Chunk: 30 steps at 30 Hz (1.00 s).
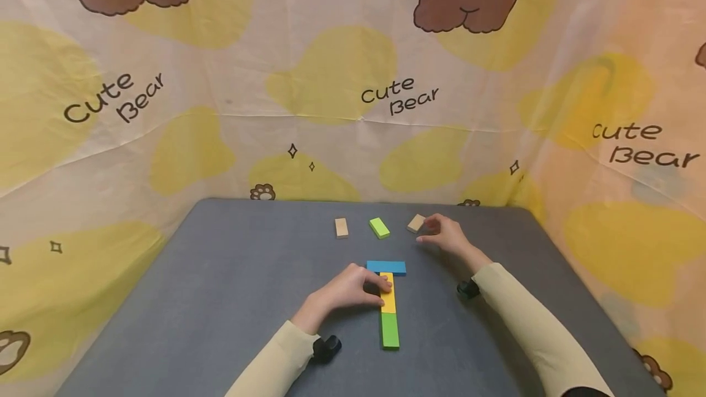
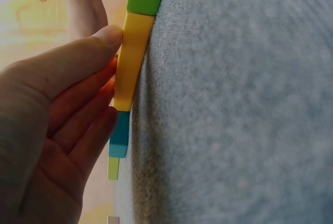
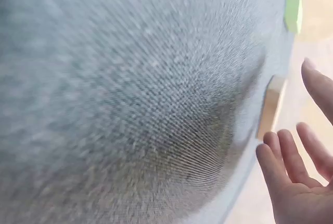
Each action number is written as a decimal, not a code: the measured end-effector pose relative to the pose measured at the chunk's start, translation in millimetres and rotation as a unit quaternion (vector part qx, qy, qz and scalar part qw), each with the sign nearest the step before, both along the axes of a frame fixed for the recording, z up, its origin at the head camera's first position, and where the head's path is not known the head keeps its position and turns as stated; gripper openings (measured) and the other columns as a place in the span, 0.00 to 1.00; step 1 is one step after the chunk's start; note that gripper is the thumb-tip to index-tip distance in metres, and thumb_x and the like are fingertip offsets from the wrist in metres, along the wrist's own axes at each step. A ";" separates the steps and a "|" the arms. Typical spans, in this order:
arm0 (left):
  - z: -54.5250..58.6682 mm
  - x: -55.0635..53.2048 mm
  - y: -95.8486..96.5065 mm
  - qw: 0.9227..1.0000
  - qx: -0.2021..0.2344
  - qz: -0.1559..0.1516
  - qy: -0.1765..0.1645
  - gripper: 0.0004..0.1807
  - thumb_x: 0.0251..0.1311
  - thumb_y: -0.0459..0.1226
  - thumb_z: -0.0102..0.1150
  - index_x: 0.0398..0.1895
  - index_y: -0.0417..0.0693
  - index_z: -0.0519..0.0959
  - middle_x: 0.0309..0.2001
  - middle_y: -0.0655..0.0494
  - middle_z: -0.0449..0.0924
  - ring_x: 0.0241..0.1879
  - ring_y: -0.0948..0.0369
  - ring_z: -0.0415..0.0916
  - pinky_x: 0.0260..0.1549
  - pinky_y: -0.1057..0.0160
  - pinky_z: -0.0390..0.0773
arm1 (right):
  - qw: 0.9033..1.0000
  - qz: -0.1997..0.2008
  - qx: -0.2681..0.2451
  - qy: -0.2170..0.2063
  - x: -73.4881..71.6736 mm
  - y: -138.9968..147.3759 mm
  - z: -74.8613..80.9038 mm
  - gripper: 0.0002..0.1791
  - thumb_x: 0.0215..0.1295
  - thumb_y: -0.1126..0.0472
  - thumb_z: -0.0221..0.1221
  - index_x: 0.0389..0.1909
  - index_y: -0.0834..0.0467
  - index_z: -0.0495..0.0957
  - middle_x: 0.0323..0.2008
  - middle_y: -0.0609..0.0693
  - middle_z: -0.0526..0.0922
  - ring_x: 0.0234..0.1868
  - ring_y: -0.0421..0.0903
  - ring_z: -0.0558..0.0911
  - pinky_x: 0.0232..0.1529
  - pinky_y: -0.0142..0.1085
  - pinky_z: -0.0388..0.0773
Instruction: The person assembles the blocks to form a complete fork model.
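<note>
Your pale sleeves (image 1: 532, 323) are filling the foreground, black wrist devices (image 1: 328, 350) sitting just by the cuffs. Behind everything, the "Cute Bear" cloth (image 1: 331, 87) is hanging as a wall, and the grey table (image 1: 220, 274) is spreading out below it. Now to your hands! Your left hand (image 1: 352, 287) is resting its loosely extended thumb and fingers on the yellow block (image 1: 388, 306). Your right hand (image 1: 449, 239) is hovering farther out, thumb and fingers spread wide, fingertips right by the right wooden block (image 1: 415, 224); whether they're touching it, I can't tell. Down the middle, the long pieces are making a T: the blue block (image 1: 388, 268) is lying crosswise, the yellow is running from it towards you, and the green block (image 1: 390, 332) is meeting yellow's near end. Beyond them, the smaller light green block (image 1: 379, 228) is sitting between the right wooden block and the left wooden block (image 1: 342, 228), all well apart.
</note>
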State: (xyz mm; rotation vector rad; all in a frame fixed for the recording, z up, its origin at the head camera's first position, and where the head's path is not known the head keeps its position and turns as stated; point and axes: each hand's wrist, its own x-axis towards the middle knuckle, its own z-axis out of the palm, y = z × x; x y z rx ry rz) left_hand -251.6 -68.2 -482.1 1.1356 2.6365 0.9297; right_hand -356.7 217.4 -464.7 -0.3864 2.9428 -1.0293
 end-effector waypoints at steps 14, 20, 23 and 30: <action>-2.8 -1.7 1.2 1.000 -0.003 -0.005 0.005 0.15 0.53 0.46 0.70 0.46 0.63 0.85 0.48 0.70 0.85 0.56 0.74 0.78 0.57 0.70 0.76 | 0.997 -0.070 -0.021 -0.030 -22.9 -6.5 -5.9 0.36 0.58 0.54 0.67 0.63 0.67 0.66 0.61 0.68 0.72 0.62 0.63 0.73 0.62 0.54 0.73; -2.0 -2.0 0.5 1.000 -0.002 -0.004 0.001 0.15 0.53 0.46 0.70 0.46 0.63 0.85 0.48 0.69 0.85 0.57 0.73 0.77 0.58 0.70 0.76 | 0.996 -0.080 -0.011 -0.034 -29.7 -9.3 -14.4 0.37 0.58 0.52 0.67 0.64 0.67 0.67 0.61 0.68 0.72 0.62 0.63 0.72 0.62 0.54 0.72; -1.5 -2.0 0.0 1.000 -0.003 -0.004 0.001 0.15 0.53 0.46 0.70 0.46 0.63 0.85 0.49 0.69 0.85 0.57 0.73 0.78 0.58 0.70 0.76 | 0.996 -0.085 -0.010 -0.032 -31.5 -10.5 -18.6 0.38 0.58 0.51 0.66 0.64 0.66 0.67 0.60 0.68 0.73 0.62 0.62 0.73 0.61 0.54 0.72; -0.7 -1.0 0.3 1.000 -0.005 -0.003 0.000 0.15 0.53 0.46 0.70 0.46 0.62 0.85 0.49 0.69 0.85 0.57 0.73 0.77 0.58 0.69 0.76 | 0.996 -0.087 -0.010 -0.027 -31.8 -11.2 -20.0 0.36 0.58 0.51 0.66 0.63 0.67 0.69 0.60 0.68 0.74 0.61 0.62 0.73 0.61 0.54 0.72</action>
